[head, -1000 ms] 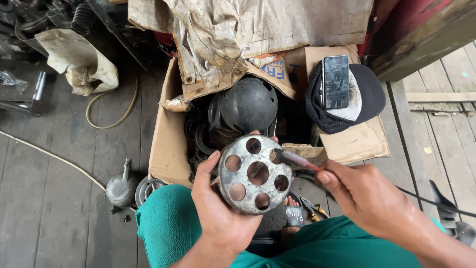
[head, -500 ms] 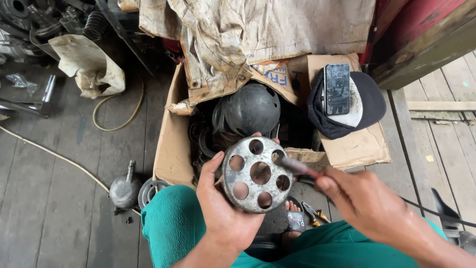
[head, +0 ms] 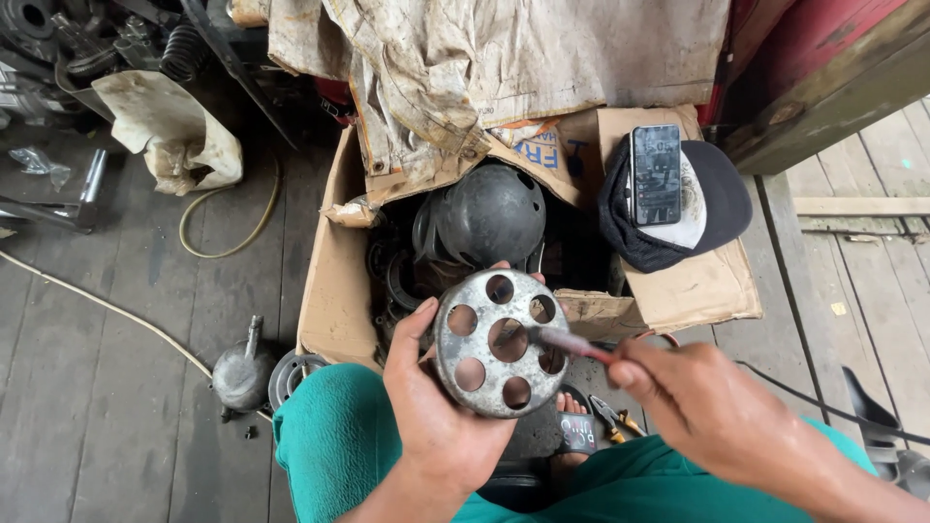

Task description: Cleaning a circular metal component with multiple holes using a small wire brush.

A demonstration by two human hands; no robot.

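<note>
One round metal disc with six holes, grey and worn, held over the lap before one cardboard box, left hand gripping its edge, right hand closed around one thin tool touching the disc, one phone on one cap.

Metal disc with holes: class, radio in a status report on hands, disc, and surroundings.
Left hand grips perforated metal disc. Right hand holds thin tool against disc face. Open cardboard box of parts just beyond.

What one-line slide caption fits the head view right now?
Left hand holds a round perforated metal part while the right hand applies a thin tool over a cardboard box.
</note>
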